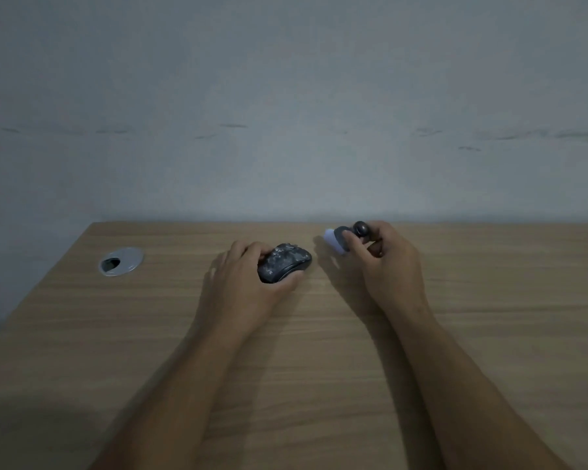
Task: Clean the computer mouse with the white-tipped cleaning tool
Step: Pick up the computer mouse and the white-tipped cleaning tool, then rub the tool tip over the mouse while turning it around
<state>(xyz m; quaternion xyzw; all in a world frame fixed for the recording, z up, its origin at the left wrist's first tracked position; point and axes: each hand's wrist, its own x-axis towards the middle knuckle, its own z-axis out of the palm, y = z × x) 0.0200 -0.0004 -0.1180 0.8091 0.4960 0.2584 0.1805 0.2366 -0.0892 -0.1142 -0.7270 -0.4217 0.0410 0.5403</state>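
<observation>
Dust-smeared and dark, the small rounded plastic computer mouse (285, 262) sits on the light wood-grain desk (319, 385) toward the far edge, a little left of centre. It looks light, stiff and smooth-shelled, so it would likely skate under a rubbing stroke unless braced at its sides. The left hand (245, 283) does that: its grip is wrapped around the mouse's left and near flanks, leaving the greyish-streaked top open. Just to the right, apart from the mouse, the right hand (384, 262) pinches the short dark-handled, white-tipped cleaning tool (342, 237), fingers pressed together on its body, white pad pointing left toward the mouse. The pad seems soft, the handle rigid; holding near the head should give control. A round silver cable grommet (120, 261) lies well off to the left, and a pale wall (286, 96) stands behind. Nothing blocks the gap between tool and mouse.
</observation>
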